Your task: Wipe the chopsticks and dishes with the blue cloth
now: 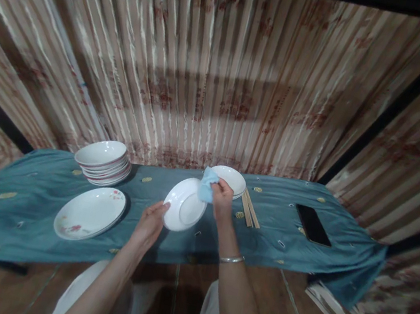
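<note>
A white bowl (183, 207) is tilted in the air above the table, its underside with the round foot ring facing me. My left hand (153, 218) is closed on the bowl's left rim, thumb and fingers pinching it. At the bowl's upper right edge, my right hand (222, 198) grips a light blue cloth (208, 185), which touches or overlaps the rim. Just behind that hand stands a short stack of white bowls (231, 177), partly hidden by it. Several wooden chopsticks (250, 210) lie beside this stack.
A taller stack of bowls (101, 159) stands at the back left. In front of it are large flower-patterned plates (90, 213). A black phone (312, 225) lies on the right of the blue-green tablecloth (271, 243). Patterned curtains (225, 73) hang behind the table.
</note>
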The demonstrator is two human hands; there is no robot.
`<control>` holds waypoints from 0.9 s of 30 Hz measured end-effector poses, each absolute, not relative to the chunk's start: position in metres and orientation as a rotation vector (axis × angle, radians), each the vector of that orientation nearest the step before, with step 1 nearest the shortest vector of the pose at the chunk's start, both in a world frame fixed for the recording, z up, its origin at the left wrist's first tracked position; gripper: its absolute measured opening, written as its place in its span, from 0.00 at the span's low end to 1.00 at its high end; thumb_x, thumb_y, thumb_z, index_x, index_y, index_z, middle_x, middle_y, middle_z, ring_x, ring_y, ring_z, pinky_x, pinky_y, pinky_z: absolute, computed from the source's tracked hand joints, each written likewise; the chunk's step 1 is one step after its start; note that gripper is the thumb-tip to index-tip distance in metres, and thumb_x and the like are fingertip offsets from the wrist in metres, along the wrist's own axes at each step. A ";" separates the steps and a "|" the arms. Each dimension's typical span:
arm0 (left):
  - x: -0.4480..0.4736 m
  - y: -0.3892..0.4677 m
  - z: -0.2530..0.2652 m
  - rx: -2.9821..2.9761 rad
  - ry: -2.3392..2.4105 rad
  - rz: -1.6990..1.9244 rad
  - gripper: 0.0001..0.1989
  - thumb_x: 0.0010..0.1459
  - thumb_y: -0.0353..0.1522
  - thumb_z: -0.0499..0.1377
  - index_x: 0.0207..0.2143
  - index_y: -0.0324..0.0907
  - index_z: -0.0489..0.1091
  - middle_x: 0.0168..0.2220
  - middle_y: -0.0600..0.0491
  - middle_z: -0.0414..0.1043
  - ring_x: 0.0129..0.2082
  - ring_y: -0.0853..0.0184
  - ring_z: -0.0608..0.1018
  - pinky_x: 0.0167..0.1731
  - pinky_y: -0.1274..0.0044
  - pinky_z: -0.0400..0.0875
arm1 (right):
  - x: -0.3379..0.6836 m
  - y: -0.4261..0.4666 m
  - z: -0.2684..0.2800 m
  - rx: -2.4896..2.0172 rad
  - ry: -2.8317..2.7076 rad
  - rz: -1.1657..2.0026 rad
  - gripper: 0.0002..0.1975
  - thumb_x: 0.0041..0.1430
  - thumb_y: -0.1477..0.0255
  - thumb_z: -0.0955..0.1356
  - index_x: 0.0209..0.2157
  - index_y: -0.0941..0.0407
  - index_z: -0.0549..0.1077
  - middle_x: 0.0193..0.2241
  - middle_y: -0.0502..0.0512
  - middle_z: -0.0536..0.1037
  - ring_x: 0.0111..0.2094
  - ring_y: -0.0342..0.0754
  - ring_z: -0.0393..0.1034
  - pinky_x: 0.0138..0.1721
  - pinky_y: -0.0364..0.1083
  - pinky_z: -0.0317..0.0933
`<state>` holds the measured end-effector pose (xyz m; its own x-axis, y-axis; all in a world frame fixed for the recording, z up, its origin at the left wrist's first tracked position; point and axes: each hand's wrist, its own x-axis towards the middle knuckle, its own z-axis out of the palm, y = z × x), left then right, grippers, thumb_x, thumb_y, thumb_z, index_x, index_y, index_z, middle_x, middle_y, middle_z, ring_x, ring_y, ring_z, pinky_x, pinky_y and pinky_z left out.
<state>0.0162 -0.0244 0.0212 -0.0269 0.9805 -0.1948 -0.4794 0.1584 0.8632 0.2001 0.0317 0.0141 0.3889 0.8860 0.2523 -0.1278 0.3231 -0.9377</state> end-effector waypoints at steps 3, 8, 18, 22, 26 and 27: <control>0.013 -0.019 0.016 0.631 0.955 1.338 0.15 0.34 0.33 0.72 0.25 0.35 0.74 0.23 0.48 0.77 0.31 0.60 0.80 0.38 0.69 0.73 | 0.174 0.023 0.015 -1.171 -1.230 0.452 0.14 0.54 0.70 0.62 0.37 0.56 0.76 0.45 0.58 0.76 0.43 0.51 0.69 0.44 0.47 0.64; 0.010 -0.010 0.011 0.589 0.890 1.371 0.11 0.39 0.31 0.69 0.26 0.35 0.75 0.24 0.49 0.78 0.32 0.62 0.80 0.41 0.71 0.72 | 0.132 -0.001 0.018 -1.238 -1.780 -0.006 0.19 0.61 0.72 0.60 0.52 0.57 0.71 0.61 0.61 0.64 0.64 0.56 0.49 0.62 0.57 0.43; 0.006 -0.003 0.001 0.469 0.802 1.401 0.08 0.47 0.31 0.66 0.30 0.35 0.76 0.30 0.51 0.79 0.31 0.69 0.79 0.42 0.76 0.71 | 0.108 0.002 0.004 -1.263 -2.002 -0.183 0.20 0.65 0.72 0.61 0.57 0.55 0.65 0.61 0.61 0.64 0.64 0.57 0.47 0.62 0.60 0.37; 0.005 -0.002 -0.004 0.452 0.811 1.398 0.11 0.44 0.31 0.68 0.31 0.34 0.76 0.29 0.50 0.79 0.31 0.67 0.79 0.43 0.74 0.72 | 0.111 0.007 0.001 -1.306 -1.928 -0.229 0.19 0.65 0.72 0.61 0.57 0.55 0.66 0.59 0.60 0.66 0.63 0.55 0.50 0.61 0.59 0.39; 0.002 -0.003 -0.009 0.435 0.829 1.395 0.12 0.43 0.31 0.69 0.30 0.32 0.76 0.29 0.47 0.80 0.29 0.66 0.79 0.42 0.73 0.74 | 0.117 0.014 -0.002 -1.349 -1.826 -0.266 0.18 0.66 0.72 0.60 0.56 0.56 0.65 0.58 0.60 0.67 0.62 0.54 0.52 0.61 0.58 0.42; 0.001 -0.004 -0.009 0.432 0.840 1.391 0.12 0.44 0.31 0.69 0.30 0.31 0.76 0.29 0.46 0.80 0.28 0.66 0.79 0.41 0.72 0.74 | 0.119 0.016 -0.003 -1.359 -1.802 -0.258 0.19 0.66 0.72 0.60 0.57 0.56 0.65 0.58 0.60 0.67 0.61 0.53 0.53 0.61 0.57 0.43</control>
